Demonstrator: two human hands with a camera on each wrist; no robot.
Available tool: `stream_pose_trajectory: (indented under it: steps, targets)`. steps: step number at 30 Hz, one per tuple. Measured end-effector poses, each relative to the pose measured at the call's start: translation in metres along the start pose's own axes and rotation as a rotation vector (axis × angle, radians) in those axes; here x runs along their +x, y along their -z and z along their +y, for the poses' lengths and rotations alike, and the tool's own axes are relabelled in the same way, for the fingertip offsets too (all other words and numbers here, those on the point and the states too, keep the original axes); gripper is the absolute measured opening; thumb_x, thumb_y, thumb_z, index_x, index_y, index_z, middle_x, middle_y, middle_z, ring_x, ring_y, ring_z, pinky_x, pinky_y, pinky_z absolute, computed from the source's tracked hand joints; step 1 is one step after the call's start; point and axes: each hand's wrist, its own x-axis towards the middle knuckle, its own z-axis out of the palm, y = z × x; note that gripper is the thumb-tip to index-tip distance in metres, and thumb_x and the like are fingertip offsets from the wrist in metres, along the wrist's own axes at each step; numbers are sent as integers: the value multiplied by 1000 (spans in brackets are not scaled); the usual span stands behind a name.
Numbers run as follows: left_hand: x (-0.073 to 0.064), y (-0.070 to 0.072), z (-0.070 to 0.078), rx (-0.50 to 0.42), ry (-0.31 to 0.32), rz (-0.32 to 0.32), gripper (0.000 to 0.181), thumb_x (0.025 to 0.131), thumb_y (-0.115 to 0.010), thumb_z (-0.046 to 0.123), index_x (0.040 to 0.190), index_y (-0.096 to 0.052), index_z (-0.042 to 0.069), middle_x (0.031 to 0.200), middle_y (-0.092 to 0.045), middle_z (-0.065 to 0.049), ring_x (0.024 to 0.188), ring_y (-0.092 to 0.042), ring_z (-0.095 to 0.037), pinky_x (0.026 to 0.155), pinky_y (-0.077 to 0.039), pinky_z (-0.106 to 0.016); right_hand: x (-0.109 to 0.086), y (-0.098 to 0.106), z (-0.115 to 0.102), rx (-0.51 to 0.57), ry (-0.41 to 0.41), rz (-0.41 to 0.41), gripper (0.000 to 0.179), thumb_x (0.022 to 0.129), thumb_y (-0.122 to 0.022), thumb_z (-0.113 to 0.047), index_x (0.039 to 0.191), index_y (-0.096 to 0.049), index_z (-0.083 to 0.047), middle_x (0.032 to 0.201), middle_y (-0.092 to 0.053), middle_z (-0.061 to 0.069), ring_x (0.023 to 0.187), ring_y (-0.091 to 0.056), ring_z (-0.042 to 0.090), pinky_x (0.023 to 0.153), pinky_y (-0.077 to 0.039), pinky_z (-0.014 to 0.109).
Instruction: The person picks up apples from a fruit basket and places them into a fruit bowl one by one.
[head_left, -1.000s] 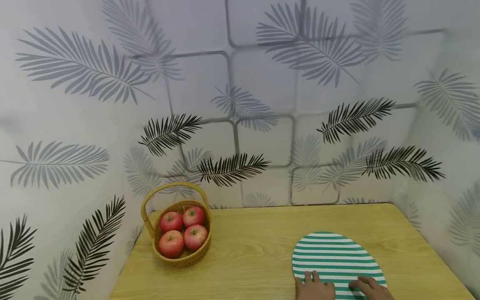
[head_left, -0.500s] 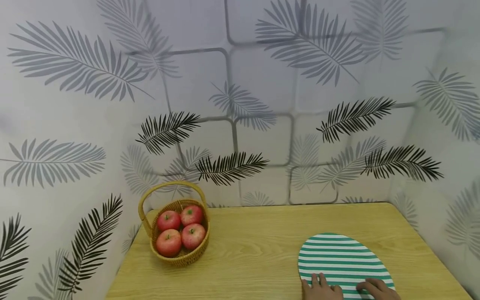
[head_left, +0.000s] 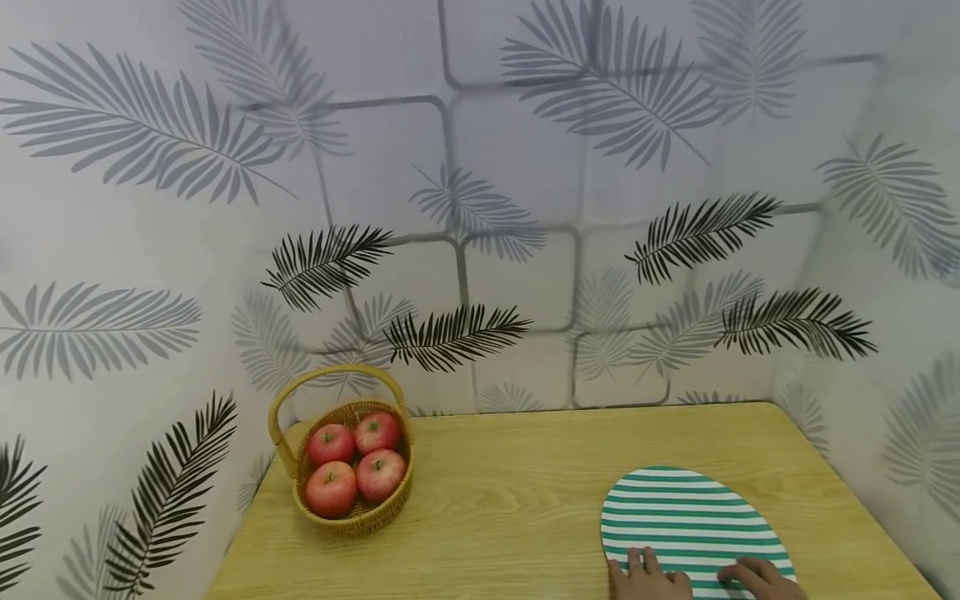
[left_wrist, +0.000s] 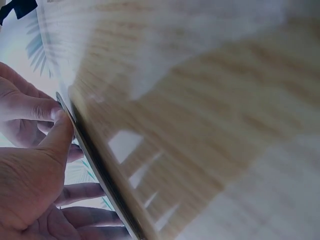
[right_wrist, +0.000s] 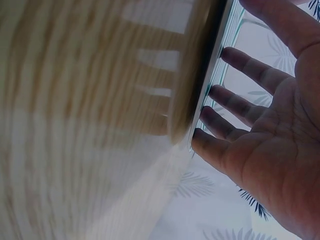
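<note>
A round, thin placemat (head_left: 686,510) with green and white stripes lies flat on the wooden table at the front right. My left hand (head_left: 648,580) rests on its near left part, fingers extended over the stripes. To the right of it, my right hand (head_left: 761,578) touches the same placemat with its fingertips. In the right wrist view the right hand (right_wrist: 270,125) has its fingers spread and fairly straight, tips at the placemat's surface. The left wrist view has the left hand (left_wrist: 35,185) with its thumb stretched toward the other hand, close by the placemat's edge.
A wicker basket (head_left: 360,525) with a tall handle stands at the table's back left, holding several red apples (head_left: 332,490). Behind the wooden table (head_left: 510,500) rises a wall (head_left: 525,292) with a leaf pattern, and walls flank both sides.
The placemat has slid a little to the right over the table, with both hands moving along on it. The head view has shifted slightly; the basket stays in its place.
</note>
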Motion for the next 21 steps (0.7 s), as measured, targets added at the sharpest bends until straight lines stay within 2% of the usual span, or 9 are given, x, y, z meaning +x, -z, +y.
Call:
stream_pose_trajectory:
  steps: [6, 10, 14, 21]
  targets:
    - [3, -4, 6, -2, 6, 2, 75, 55, -81, 69, 123, -56, 52, 148, -46, 16, 140, -44, -15, 111, -34, -59, -1, 0, -1, -5, -53, 17, 76, 69, -72, -71, 120, -61, -15, 128, -58, 10, 117, -53, 42, 80, -46, 71]
    - [4, -7, 6, 12, 1, 10, 78, 53, -80, 71, 124, -55, 51, 149, -45, 15, 141, -42, -16, 112, -33, -60, 3, 2, -1, 4, -94, -14, 74, 67, -75, -70, 118, -62, -18, 124, -59, 8, 114, -55, 38, 80, -48, 69]
    - [7, -10, 7, 18, -2, 7, 79, 53, -81, 70, 124, -54, 51, 150, -44, 15, 142, -41, -16, 112, -33, -60, 6, 4, 2, 2, -105, -42, 73, 65, -77, -68, 116, -62, -18, 120, -60, 6, 109, -56, 35, 78, -49, 68]
    - [8, -10, 6, 7, 2, -11, 81, 51, -86, 64, 123, -54, 51, 150, -42, 16, 143, -40, -15, 113, -32, -60, 5, 5, 0, 1, -78, -21, 73, 67, -75, -71, 116, -62, -18, 118, -60, 4, 110, -57, 35, 78, -49, 66]
